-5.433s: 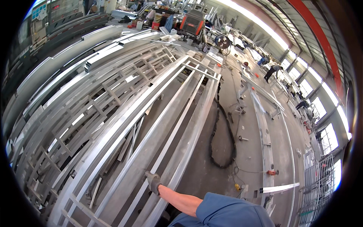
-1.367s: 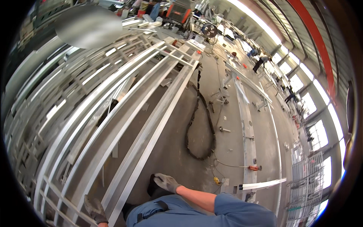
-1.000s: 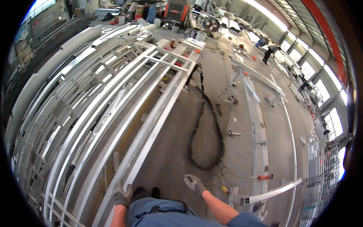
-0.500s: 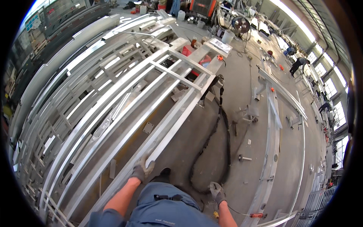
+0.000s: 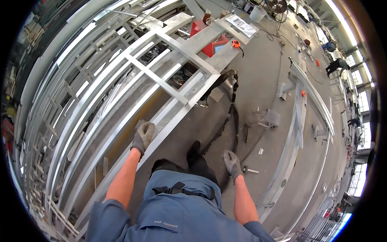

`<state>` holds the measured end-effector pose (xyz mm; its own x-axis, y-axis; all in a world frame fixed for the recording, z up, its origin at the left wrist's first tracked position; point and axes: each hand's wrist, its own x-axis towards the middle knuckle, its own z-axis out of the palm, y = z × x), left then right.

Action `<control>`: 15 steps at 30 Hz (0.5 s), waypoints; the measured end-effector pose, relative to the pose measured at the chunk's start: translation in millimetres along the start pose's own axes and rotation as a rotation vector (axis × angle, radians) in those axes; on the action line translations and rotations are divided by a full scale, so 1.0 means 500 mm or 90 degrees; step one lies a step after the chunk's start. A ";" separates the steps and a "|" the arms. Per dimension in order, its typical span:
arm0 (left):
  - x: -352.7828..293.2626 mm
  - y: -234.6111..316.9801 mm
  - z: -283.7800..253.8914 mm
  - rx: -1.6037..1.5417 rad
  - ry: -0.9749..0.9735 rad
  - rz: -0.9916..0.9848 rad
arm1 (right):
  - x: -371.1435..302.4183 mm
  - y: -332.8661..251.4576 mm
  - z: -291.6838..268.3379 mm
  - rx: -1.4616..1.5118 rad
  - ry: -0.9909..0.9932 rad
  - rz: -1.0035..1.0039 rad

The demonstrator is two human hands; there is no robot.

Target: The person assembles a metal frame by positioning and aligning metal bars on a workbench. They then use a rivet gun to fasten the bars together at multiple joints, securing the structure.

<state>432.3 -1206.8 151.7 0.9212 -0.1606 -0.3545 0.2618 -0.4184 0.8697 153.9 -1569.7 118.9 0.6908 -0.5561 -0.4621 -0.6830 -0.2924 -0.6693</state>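
Observation:
I stand on a concrete floor beside a long aluminium frame (image 5: 177, 101) of welded rails and cross bars. My left hand (image 5: 143, 136), in a grey work glove, hangs just over the frame's near rail and holds nothing. My right hand (image 5: 232, 162), also gloved, hangs free at my side over the floor with its fingers loosely curled and nothing in it. A thick black cable (image 5: 229, 117) runs along the floor between my foot (image 5: 194, 150) and the right hand.
More stacked aluminium frames (image 5: 68, 121) fill the left. Another long curved rail (image 5: 296, 117) lies on the right. An orange tape measure (image 5: 236, 43) and papers (image 5: 240, 25) rest on the frame's far end by a red box (image 5: 209, 44). Small metal pieces (image 5: 272, 117) lie scattered. A person (image 5: 336, 64) bends far right.
I have walked forward along the frame toward its far end. My left hand has swung up over the near rail and my right hand has dropped to my side.

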 end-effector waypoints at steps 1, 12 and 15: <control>0.036 0.013 0.018 0.007 0.027 0.001 | 0.071 -0.031 -0.021 -0.010 -0.006 -0.039; 0.416 0.153 0.117 0.296 0.329 -0.121 | 0.511 -0.474 0.005 -0.297 -0.189 -0.603; 0.534 0.195 0.104 0.323 0.187 -0.317 | 0.526 -0.500 0.058 -0.400 -0.212 -0.685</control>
<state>688.8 -1336.9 124.1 0.7863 0.3691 -0.4955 0.5672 -0.7493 0.3419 513.5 -1620.4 147.9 0.9239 0.3798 -0.0467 0.3205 -0.8348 -0.4476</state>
